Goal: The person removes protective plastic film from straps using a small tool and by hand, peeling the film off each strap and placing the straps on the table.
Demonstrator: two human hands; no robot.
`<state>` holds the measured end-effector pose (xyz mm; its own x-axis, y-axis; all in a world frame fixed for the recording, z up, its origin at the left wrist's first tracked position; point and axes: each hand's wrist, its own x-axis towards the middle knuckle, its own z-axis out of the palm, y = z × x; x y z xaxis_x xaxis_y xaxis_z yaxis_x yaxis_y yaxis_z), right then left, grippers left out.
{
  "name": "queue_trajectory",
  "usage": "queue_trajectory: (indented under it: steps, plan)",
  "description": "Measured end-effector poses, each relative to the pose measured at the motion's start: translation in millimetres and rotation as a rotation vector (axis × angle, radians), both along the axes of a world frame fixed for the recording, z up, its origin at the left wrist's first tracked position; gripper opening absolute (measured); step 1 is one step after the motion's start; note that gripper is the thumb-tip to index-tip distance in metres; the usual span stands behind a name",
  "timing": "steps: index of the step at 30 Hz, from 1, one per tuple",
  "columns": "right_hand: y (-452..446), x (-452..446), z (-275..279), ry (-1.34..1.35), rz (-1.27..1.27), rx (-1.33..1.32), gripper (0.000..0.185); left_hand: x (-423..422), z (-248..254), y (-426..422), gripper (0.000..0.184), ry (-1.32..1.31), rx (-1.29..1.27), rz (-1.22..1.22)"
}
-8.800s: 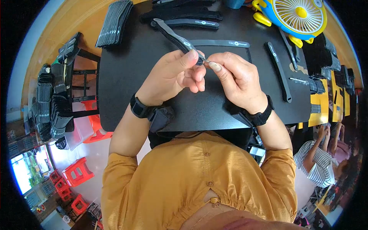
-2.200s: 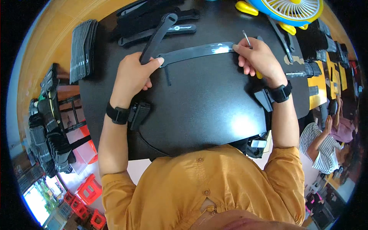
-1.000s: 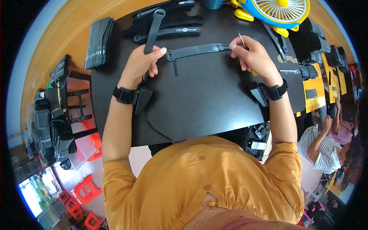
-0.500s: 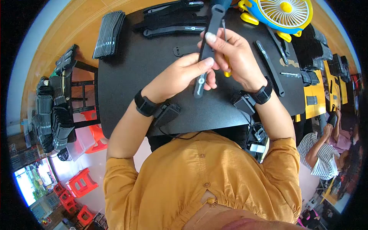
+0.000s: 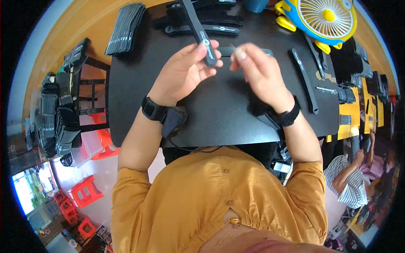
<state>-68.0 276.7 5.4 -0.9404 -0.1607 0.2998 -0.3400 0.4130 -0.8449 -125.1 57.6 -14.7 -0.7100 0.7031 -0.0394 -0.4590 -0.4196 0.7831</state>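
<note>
My left hand (image 5: 185, 69) pinches a dark grey strap (image 5: 196, 25) with a white printed mark near its lower end; the strap slants up and left. To its right, my right hand (image 5: 259, 71) has thumb and index finger pressed together around a small thin tip, blurred, which I cannot make out. The two hands are apart. Behind them another grey strap (image 5: 228, 51) lies on the table, partly hidden by my fingers. One more strap (image 5: 304, 80) lies at the right.
A stack of grey straps (image 5: 125, 29) stands at the table's back left. More straps (image 5: 202, 30) lie at the back. A blue and yellow fan (image 5: 327, 19) and a blue container (image 5: 255, 5) are at the back right. A co-worker in stripes (image 5: 346, 179) is at far right.
Half a second ago both hands were on the strap. Since then my right hand has let go of it and moved right, while my left hand has moved left and up with it.
</note>
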Motion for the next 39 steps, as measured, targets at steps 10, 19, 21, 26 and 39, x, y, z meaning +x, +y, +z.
queue_trajectory:
  steps: [10, 19, 21, 26, 39]
  plan:
    - [-15, 9, -6, 0.237, -0.019, 0.287, 0.01, 9, -7, 10, 0.037, -0.272, 0.222, 0.129]
    - [-16, 9, -6, 0.289, -0.057, 0.305, 0.009, 10, -11, 12, 0.035, -0.333, 0.275, 0.119]
    - [-16, 9, -7, 0.291, -0.056, 0.297, 0.009, 10, -11, 12, 0.035, -0.329, 0.277, 0.119]
    - [-16, 9, -7, 0.287, -0.053, 0.291, 0.009, 9, -13, 13, 0.035, -0.325, 0.275, 0.117]
    - [-18, 11, -4, 0.258, -0.072, 0.323, 0.01, 14, -12, 13, 0.028, -0.19, 0.126, 0.2]
